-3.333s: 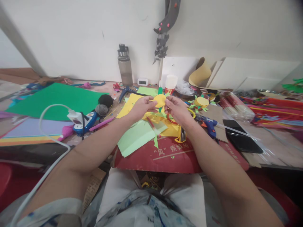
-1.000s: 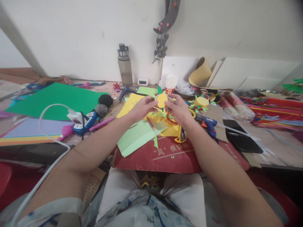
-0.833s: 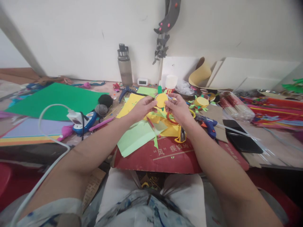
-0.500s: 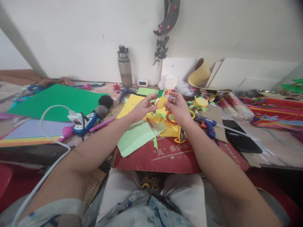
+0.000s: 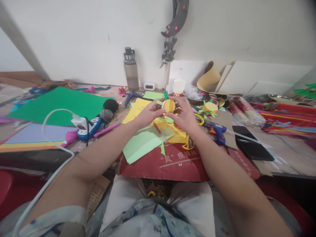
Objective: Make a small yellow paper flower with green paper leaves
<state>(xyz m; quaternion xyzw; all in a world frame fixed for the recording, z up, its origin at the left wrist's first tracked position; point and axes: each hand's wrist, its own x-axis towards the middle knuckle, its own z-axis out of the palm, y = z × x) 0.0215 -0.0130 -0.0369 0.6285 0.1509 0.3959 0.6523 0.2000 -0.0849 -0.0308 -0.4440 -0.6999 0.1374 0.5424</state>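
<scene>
Between my two hands is a small round yellow paper craft piece [image 5: 169, 106] with a white edge and green paper strips sticking out of it. My left hand [image 5: 153, 113] pinches its left side, thumb in front. On the other side, the fingers of my right hand [image 5: 184, 113] close around its right edge, with the thumb along the lower front. Both hands are raised over yellow paper [image 5: 135, 110] and a light green sheet [image 5: 140, 144]. Yellow-handled scissors [image 5: 199, 119] lie partly hidden by my right hand. A similar yellow disc with green strips [image 5: 209, 107] sits to the right.
A red cardboard sheet [image 5: 163, 168] lies in front of me. To the right are a blue glue gun [image 5: 219, 134], a black phone [image 5: 254, 143] and pipe cleaners [image 5: 288, 121]. Green foam [image 5: 61, 107], a power strip [image 5: 89, 130] and a bottle [image 5: 131, 72] are on the left.
The yellow craft piece has turned so more of its face shows, its green strip now upright. My right hand has shifted its fingers around it, and the thumb sits lower.
</scene>
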